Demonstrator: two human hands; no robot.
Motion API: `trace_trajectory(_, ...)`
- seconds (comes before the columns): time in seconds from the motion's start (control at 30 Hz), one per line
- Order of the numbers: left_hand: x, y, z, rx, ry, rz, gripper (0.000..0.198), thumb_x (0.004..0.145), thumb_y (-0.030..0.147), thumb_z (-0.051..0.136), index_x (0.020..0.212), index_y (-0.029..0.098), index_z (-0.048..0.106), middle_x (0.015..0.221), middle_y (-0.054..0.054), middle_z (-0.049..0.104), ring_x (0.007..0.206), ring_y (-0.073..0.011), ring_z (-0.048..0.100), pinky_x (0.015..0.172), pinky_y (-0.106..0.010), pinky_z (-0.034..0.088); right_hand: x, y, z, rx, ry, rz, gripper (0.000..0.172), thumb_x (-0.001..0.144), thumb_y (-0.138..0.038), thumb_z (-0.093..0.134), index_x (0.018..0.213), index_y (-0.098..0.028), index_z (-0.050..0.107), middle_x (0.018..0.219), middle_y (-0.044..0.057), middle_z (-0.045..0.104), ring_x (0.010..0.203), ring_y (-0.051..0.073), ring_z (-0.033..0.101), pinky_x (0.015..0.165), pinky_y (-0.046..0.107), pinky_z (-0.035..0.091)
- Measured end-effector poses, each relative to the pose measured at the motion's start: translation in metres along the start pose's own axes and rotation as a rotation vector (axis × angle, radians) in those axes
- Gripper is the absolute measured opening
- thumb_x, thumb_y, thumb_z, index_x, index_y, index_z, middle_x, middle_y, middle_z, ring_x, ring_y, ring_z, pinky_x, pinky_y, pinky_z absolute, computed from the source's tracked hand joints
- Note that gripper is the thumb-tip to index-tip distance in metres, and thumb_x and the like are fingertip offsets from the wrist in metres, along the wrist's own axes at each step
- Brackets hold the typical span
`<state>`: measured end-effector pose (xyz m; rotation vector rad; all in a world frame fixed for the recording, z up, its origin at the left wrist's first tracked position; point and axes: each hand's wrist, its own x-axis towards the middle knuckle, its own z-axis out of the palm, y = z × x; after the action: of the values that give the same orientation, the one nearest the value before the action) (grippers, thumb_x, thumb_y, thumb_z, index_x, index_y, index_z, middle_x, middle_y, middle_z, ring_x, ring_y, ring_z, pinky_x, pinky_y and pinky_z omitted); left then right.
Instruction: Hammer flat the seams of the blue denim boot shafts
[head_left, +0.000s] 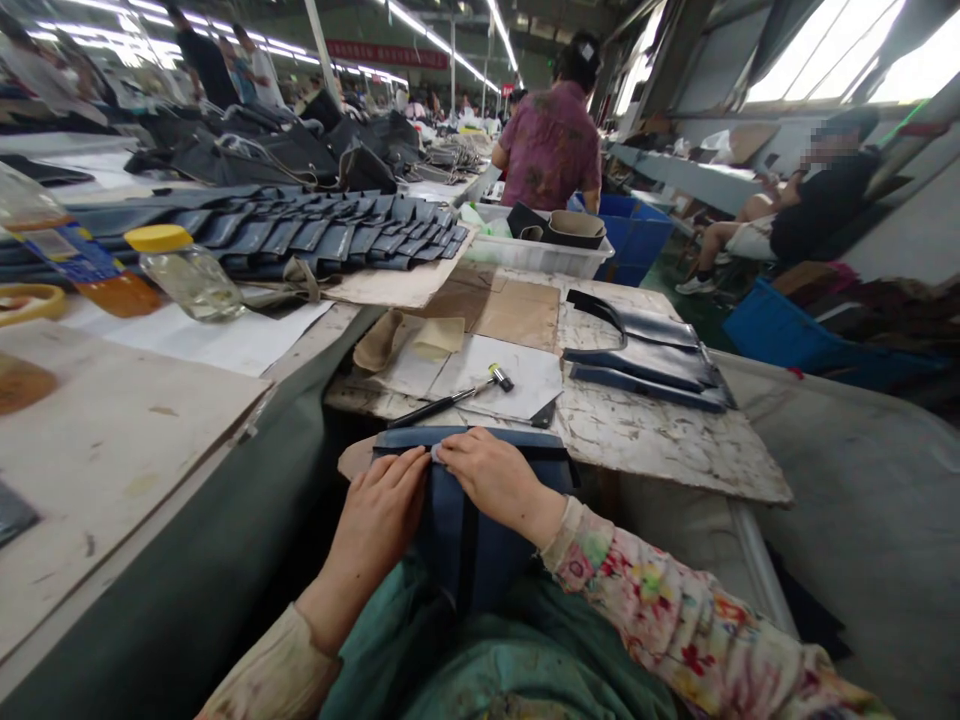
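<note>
A dark blue panel point(442, 520), leather-like, lies across my lap and against the near table edge. A black strip point(545, 454) runs along its upper part, and another black band goes down its middle. My left hand point(386, 500) grips the panel's upper left, fingers close together on the strip. Beside it, my right hand point(495, 480) has its fingers bent and pressed on the same strip. Between the fingertips shows a small pale bluish thing point(436, 453) that I cannot make out. Just beyond the panel, a hammer point(450, 398) with a black handle rests on white paper.
Stacked dark blue pieces point(645, 350) lie on the worn table point(630, 440) at right. At left are a yellow-lidded jar point(187, 275), a bottle point(75, 250) and rows of blue pieces point(300, 230). A white bin point(577, 258) and a person point(551, 140) are ahead.
</note>
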<state>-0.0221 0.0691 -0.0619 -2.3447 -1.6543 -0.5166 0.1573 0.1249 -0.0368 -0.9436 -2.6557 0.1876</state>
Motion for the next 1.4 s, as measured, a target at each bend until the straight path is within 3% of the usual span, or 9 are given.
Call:
trace_trajectory(0.13, -0.006, -0.017, -0.006, 0.045, -0.010, -0.047, 0.033, 0.090, 0.024, 0.042, 0.117, 0.017, 0.059, 0.119, -0.007, 0.064, 0.098, -0.0245, 0.059, 0.074, -0.036, 0.045, 0.019, -0.008, 0.008, -0.010, -0.003, -0.035, 0.026, 0.093, -0.017, 0.042, 0.111, -0.018, 0.061, 0.111, 0.004, 0.061, 0.099, 0.019, 0.049, 0.091, 0.030, 0.044)
trace_trajectory(0.3, -0.014, -0.035, -0.011, 0.049, -0.019, -0.143, 0.033, 0.090, 0.028, 0.040, 0.114, 0.016, 0.060, 0.116, -0.007, 0.065, 0.099, -0.0245, 0.058, 0.078, -0.037, 0.045, 0.045, -0.023, 0.021, -0.024, -0.007, -0.096, 0.024, 0.091, -0.014, 0.042, 0.107, -0.016, 0.060, 0.104, 0.006, 0.061, 0.094, 0.019, 0.048, 0.085, 0.030, 0.045)
trace_trajectory(0.5, -0.019, -0.038, -0.005, 0.047, 0.002, -0.191, 0.039, 0.092, 0.032, 0.037, 0.118, 0.012, 0.058, 0.121, -0.010, 0.061, 0.102, -0.0256, 0.056, 0.085, -0.037, 0.044, 0.054, -0.034, 0.022, -0.040, -0.007, -0.084, 0.020, 0.091, -0.014, 0.043, 0.101, -0.015, 0.060, 0.101, 0.007, 0.061, 0.091, 0.020, 0.049, 0.079, 0.031, 0.047)
trace_trajectory(0.63, -0.015, -0.035, -0.004, 0.099, -0.033, -0.152, 0.041, 0.092, 0.033, 0.036, 0.122, 0.015, 0.057, 0.124, -0.009, 0.059, 0.102, -0.0267, 0.055, 0.086, -0.038, 0.044, 0.033, -0.018, 0.012, -0.077, 0.003, -0.065, 0.022, 0.090, -0.014, 0.045, 0.103, -0.016, 0.061, 0.102, 0.006, 0.062, 0.091, 0.020, 0.050, 0.077, 0.030, 0.047)
trace_trajectory(0.8, -0.009, -0.035, -0.008, 0.077, -0.051, -0.166, 0.041, 0.091, 0.035, 0.036, 0.118, 0.017, 0.061, 0.121, -0.009, 0.061, 0.100, -0.0263, 0.056, 0.086, -0.039, 0.045, -0.021, 0.014, -0.007, -0.087, 0.041, -0.004, 0.026, 0.092, -0.014, 0.044, 0.111, -0.017, 0.062, 0.107, 0.004, 0.063, 0.094, 0.018, 0.052, 0.086, 0.030, 0.046)
trace_trajectory(1.07, 0.000, -0.040, -0.011, 0.035, -0.106, -0.192, 0.041, 0.091, 0.038, 0.035, 0.109, 0.019, 0.066, 0.113, -0.009, 0.063, 0.099, -0.0273, 0.055, 0.082, -0.040, 0.045, -0.091, 0.045, -0.022, -0.093, 0.152, 0.210, 0.029, 0.091, -0.014, 0.045, 0.115, -0.017, 0.062, 0.112, 0.008, 0.064, 0.100, 0.019, 0.055, 0.092, 0.034, 0.048)
trace_trajectory(1.23, 0.035, -0.049, -0.016, 0.031, -0.189, -0.141, 0.043, 0.091, 0.041, 0.033, 0.083, 0.019, 0.070, 0.110, -0.009, 0.064, 0.103, -0.0272, 0.055, 0.087, -0.039, 0.043, -0.110, 0.052, -0.027, -0.119, 0.181, 0.366, 0.029, 0.091, -0.016, 0.046, 0.114, -0.020, 0.063, 0.110, 0.007, 0.065, 0.103, 0.019, 0.056, 0.092, 0.037, 0.049)
trace_trajectory(1.3, 0.061, -0.052, -0.011, 0.009, -0.261, -0.115, 0.041, 0.091, 0.039, 0.034, 0.088, 0.017, 0.068, 0.110, -0.010, 0.064, 0.103, -0.0256, 0.055, 0.091, -0.037, 0.041, -0.112, 0.051, -0.026, -0.140, 0.177, 0.399, 0.030, 0.090, -0.015, 0.046, 0.115, -0.019, 0.063, 0.111, 0.007, 0.065, 0.103, 0.020, 0.056, 0.093, 0.037, 0.049)
trace_trajectory(1.4, 0.107, -0.053, 0.010, -0.014, -0.476, -0.109, 0.035, 0.091, 0.033, 0.038, 0.105, 0.014, 0.063, 0.112, -0.012, 0.063, 0.106, -0.0243, 0.055, 0.093, -0.035, 0.040, -0.113, 0.048, -0.022, -0.176, 0.183, 0.436, 0.032, 0.090, -0.013, 0.046, 0.117, -0.016, 0.061, 0.112, 0.008, 0.064, 0.103, 0.021, 0.056, 0.092, 0.037, 0.049)
